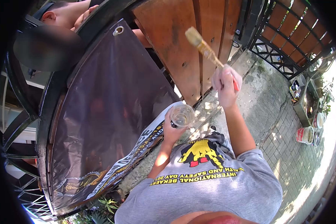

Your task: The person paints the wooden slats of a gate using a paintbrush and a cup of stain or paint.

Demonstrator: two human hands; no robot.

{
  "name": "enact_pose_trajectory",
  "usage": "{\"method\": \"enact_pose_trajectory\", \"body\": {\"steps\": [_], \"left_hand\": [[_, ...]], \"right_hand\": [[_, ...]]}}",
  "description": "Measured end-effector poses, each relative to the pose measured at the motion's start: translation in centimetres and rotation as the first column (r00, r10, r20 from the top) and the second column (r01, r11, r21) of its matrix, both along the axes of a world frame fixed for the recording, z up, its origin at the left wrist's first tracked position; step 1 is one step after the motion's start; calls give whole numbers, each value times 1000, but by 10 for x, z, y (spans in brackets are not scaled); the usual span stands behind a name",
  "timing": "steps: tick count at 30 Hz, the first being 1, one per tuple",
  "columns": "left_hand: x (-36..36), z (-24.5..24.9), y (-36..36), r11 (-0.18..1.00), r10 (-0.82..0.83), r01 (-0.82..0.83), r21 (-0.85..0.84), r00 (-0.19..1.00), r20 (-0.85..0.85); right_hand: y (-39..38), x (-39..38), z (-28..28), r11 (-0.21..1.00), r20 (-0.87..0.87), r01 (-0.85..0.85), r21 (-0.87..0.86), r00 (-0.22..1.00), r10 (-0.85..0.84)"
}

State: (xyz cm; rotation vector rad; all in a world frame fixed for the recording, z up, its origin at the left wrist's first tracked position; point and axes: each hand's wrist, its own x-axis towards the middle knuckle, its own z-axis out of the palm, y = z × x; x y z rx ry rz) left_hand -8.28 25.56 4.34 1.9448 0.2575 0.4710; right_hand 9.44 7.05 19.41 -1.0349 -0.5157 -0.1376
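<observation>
My right hand [227, 85] is closed around the handle of a paintbrush [204, 45], raised in front of a brown wooden gate panel [171, 33]. The brush's pale bristles point up and to the left, apart from the wood. In my left hand [171, 128] is a clear plastic cup [182, 115], held at chest height with its mouth upward. A little clear or pale liquid seems to lie at its bottom. Just left of the cup hangs a dark printed banner [112, 100], fixed over the gate, with a metal eyelet at its top corner.
Behind the black metal gate frame [44, 123], another person [65, 16] stands at the upper left, a hand near the top rail. Paint buckets [304, 135] stand on the brick paving to the right. A second wood-and-metal gate [295, 33] is at the upper right. Plants [108, 204] grow below the banner.
</observation>
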Motion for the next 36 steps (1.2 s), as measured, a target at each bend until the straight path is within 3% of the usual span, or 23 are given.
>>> {"method": "enact_pose_trajectory", "body": {"steps": [3, 4, 10, 13, 14, 17, 21, 23, 25, 26, 29, 34, 36], "left_hand": [[10, 3, -4, 1000, 19, -19, 7, 999, 49], [13, 2, -5, 1000, 16, -18, 22, 998, 58], [22, 14, -4, 995, 27, -31, 90, 998, 48], [26, 1, 15, 996, 39, -46, 79, 996, 84], [26, -7, 21, 997, 41, -48, 66, 994, 100], [30, -7, 28, 996, 65, -71, 56, 992, 111], [28, -3, 27, 993, 48, -61, 104, 991, 128], [27, -3, 25, 986, 12, -27, 166, 996, 93], [25, 0, 21, 983, -14, 2, 184, 998, 64], [24, 3, 19, 985, -21, 11, 171, 998, 53], [27, -2, 21, 990, -21, 12, 141, 998, 64], [30, -2, 21, 989, 2, -12, 149, 998, 67], [34, -8, 20, 992, 10, -22, 126, 995, 100]], "right_hand": [[14, 3, 15, 991, -55, 18, -133, 998, -26], [18, 7, 5, 956, -112, -52, -289, 993, 20], [19, -3, -66, 914, -315, -398, -76, 879, 357], [6, -2, -86, 927, -317, -372, -38, 885, 342], [1, 2, -90, 951, -237, -284, -119, 938, 251], [-9, 5, -64, 975, -286, -219, 44, 932, 222], [-11, 18, -27, 965, -176, -203, 167, 957, 231], [-1, 30, -24, 998, -151, -53, -20, 987, 49], [11, 46, -48, 946, -27, 176, -271, 981, -190], [13, 48, -61, 974, -127, 130, -186, 980, -155], [10, 36, -91, 988, -304, 53, -143, 948, -95], [-1, 21, -138, 932, -357, 54, -360, 914, -191], [-8, 17, -128, 972, -480, 75, -223, 859, -177]]}}
